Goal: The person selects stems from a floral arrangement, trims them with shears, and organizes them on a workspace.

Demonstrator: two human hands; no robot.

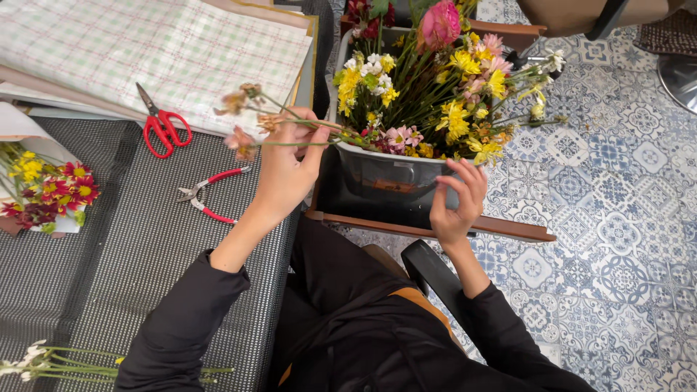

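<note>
While my right hand (454, 203) rests open-fingered on the grey tub (385, 174) of mixed flowers (435, 94) at upper centre, my left hand (287, 170) pinches peach stems (290, 123) across the frame's middle, blooms pointing left. They look light, thin and easily snapped, best held mid-stem, where my fingertips (312, 134) close on them.

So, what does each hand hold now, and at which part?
The left hand grips a few peach-coloured flower stems about mid-length, blooms pointing left. The right hand holds nothing; its fingers hover by the grey bucket.
</note>
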